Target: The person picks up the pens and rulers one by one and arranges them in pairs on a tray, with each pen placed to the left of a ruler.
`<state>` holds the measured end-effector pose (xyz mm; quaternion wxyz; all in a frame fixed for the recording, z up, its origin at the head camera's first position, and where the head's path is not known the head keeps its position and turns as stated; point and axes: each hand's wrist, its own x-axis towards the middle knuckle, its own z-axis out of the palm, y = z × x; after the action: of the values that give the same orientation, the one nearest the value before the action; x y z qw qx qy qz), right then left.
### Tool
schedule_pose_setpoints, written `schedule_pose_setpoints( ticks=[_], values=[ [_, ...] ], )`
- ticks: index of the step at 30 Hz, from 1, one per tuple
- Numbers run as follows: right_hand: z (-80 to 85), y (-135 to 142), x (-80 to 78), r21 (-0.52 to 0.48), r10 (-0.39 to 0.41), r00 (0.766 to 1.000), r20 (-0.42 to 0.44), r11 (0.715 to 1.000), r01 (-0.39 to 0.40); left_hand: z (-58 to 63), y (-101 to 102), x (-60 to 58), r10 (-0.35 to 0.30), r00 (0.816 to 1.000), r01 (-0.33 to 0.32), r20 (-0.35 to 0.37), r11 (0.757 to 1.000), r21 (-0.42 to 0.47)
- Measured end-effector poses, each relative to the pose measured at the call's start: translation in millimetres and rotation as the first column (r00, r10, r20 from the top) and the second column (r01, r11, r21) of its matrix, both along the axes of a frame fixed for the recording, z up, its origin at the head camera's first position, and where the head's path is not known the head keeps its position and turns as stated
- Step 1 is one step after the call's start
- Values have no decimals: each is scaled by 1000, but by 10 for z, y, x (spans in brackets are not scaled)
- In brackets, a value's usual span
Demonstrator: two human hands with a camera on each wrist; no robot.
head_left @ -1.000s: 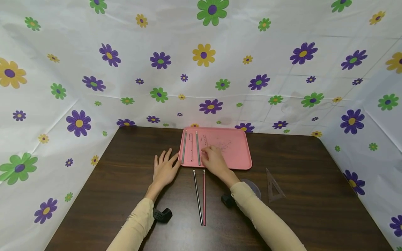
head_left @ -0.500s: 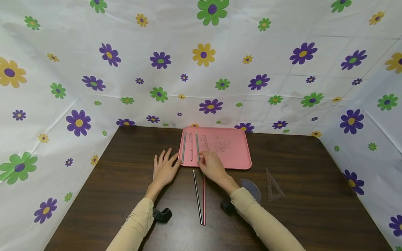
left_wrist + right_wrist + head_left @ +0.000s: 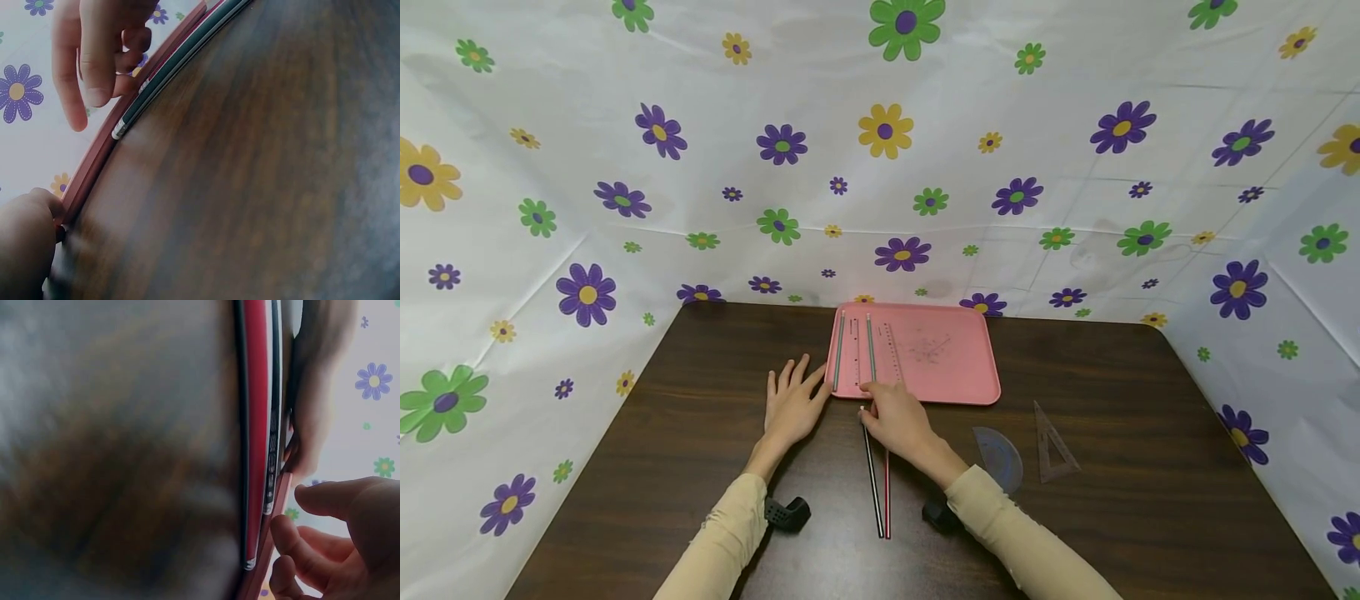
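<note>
My left hand (image 3: 793, 410) lies with spread fingers on the table, its thumb at the left front corner of the pink tray (image 3: 958, 367). My right hand (image 3: 898, 421) hovers over the tray's front rim, beside the eraser end of a black pencil (image 3: 873, 479). In the right wrist view its thumb and forefinger are apart, with nothing between the fingertips (image 3: 306, 497). A red pencil (image 3: 887, 500) lies alongside the black one, its upper end hidden under the right hand. On the tray are two green pencils (image 3: 838, 354) and two clear rulers (image 3: 854, 354), arranged alternately.
Right of the right forearm lie a clear protractor (image 3: 998, 458) and a clear triangular set square (image 3: 1052, 450) on the dark wooden table (image 3: 1135, 400). A flowered white sheet (image 3: 820, 187) hangs behind the table. The tray's right half shows a dark speckled mark.
My right hand has moved from above the second ruler left and toward me, to the black pencil's eraser end. The second ruler and the protractor now show more fully. My left hand stays put.
</note>
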<state>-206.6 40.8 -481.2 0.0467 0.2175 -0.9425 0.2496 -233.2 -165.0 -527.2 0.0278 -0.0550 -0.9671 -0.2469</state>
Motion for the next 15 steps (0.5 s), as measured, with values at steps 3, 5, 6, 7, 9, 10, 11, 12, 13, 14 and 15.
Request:
schedule_pose_setpoints(
  ticks=[3, 5, 6, 7, 9, 10, 11, 12, 13, 14, 15],
  values=[
    [-11, 1, 46, 22, -7, 1000, 15, 1000, 7, 4, 4, 1, 2, 1000, -2, 1, 1000, -1],
    [-15, 2, 72, 37, -1, 1000, 8, 999, 1, 5, 5, -1, 2, 1000, -2, -1, 1000, 1],
    [-17, 2, 84, 41, 3, 1000, 2, 999, -3, 5, 5, -2, 2, 1000, -2, -2, 1000, 0],
    [-17, 2, 97, 45, 7, 1000, -4, 999, -7, 4, 5, -3, 1, 1000, -1, -2, 1000, 0],
    [-12, -1, 125, 53, 16, 1000, -17, 998, -15, 2, 2, -6, 0, 1000, 0, -3, 1000, -1],
    [-8, -5, 139, 55, 20, 1000, -19, 998, -19, -2, 1, -9, -1, 1000, 1, -3, 1000, -3],
    [-5, -8, 156, 61, 23, 1000, -21, 998, -21, -3, 1, -9, -1, 1000, 1, -3, 1000, -5],
    [0, -11, 175, 69, 22, 1000, -22, 997, -20, -4, 0, -9, 0, 1000, 0, -1, 1000, -5],
    [6, -14, 195, 78, 21, 1000, -23, 997, -19, -5, 0, -9, -1, 1000, 1, -1, 1000, -6],
    [9, -17, 216, 91, 19, 1000, -24, 996, -16, -6, 0, -8, -1, 1000, 1, 0, 1000, -5],
    [13, -20, 237, 104, 17, 1000, -22, 995, -14, -6, 1, -8, -2, 1000, 2, 1, 1000, -4]
  ],
)
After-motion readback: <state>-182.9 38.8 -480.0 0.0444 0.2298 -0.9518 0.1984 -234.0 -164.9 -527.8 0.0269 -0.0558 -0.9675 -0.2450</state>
